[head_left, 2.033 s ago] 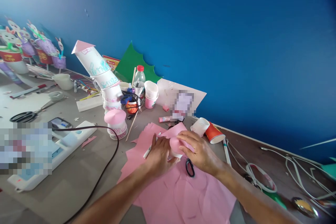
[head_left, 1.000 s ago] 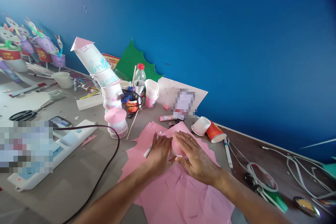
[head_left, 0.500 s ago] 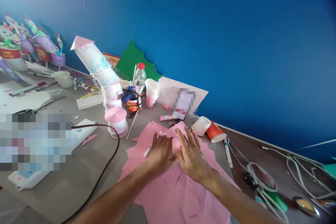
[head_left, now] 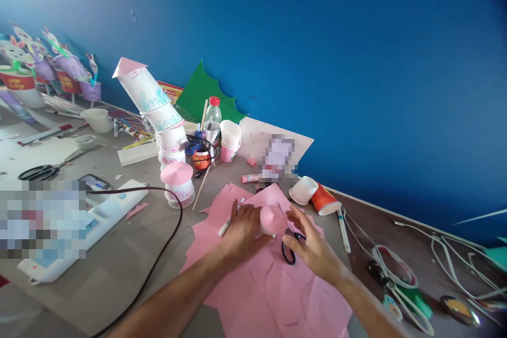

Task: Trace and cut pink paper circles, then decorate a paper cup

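Observation:
A small pink paper cone [head_left: 273, 219] sits on top of a white cup that is mostly hidden, above a spread of pink paper [head_left: 253, 296]. My left hand [head_left: 244, 229] wraps round the left side of this piece. To its right, my right hand [head_left: 311, 243] is held apart from the cone, fingers spread and nothing in them. Black-handled scissors [head_left: 289, 254] lie on the paper beside my right fingers. A white marker [head_left: 224, 227] rests left of my left hand.
Left of the paper stand a cup with a pink cone roof [head_left: 177, 173] and a leaning cup tower [head_left: 164, 116]. A black cable [head_left: 174, 232] crosses a power strip [head_left: 114, 203]. Tipped cups [head_left: 304, 190] lie behind; white cords [head_left: 447, 259] are at right.
My right hand has lifted off the cone and moved right, uncovering the cone and the scissors. My left hand has stayed beside the cone. The view has shifted slightly.

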`<act>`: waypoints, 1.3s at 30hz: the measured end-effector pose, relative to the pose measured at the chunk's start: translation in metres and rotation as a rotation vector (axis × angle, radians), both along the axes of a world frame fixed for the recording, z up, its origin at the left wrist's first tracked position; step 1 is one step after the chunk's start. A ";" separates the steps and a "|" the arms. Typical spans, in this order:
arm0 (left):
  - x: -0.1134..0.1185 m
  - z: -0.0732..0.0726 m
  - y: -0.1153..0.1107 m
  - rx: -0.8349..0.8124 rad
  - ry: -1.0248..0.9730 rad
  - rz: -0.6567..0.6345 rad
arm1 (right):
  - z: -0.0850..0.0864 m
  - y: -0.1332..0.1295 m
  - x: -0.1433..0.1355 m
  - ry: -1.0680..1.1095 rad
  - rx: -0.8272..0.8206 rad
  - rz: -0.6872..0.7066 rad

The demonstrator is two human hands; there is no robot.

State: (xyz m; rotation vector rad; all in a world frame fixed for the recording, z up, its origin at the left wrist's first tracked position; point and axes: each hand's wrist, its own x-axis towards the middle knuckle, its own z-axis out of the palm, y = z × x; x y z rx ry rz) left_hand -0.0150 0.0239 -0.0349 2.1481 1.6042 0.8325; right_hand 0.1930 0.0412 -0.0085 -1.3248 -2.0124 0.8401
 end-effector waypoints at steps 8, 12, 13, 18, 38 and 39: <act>-0.001 -0.005 0.000 0.068 0.018 -0.008 | 0.029 0.002 -0.021 0.020 0.097 0.035; -0.001 -0.006 0.000 0.074 0.040 -0.014 | 0.014 0.009 -0.032 -0.031 0.062 0.026; -0.001 -0.006 0.001 0.068 0.046 -0.015 | 0.007 0.010 -0.035 -0.034 0.067 0.016; -0.002 -0.004 0.000 0.058 0.050 -0.020 | -0.016 0.009 -0.043 -0.034 0.160 -0.014; 0.000 -0.001 0.000 0.034 0.025 0.001 | 0.015 0.017 -0.031 -0.041 0.108 0.178; -0.001 0.000 -0.001 0.032 0.010 -0.002 | 0.015 0.019 -0.031 -0.030 0.097 0.190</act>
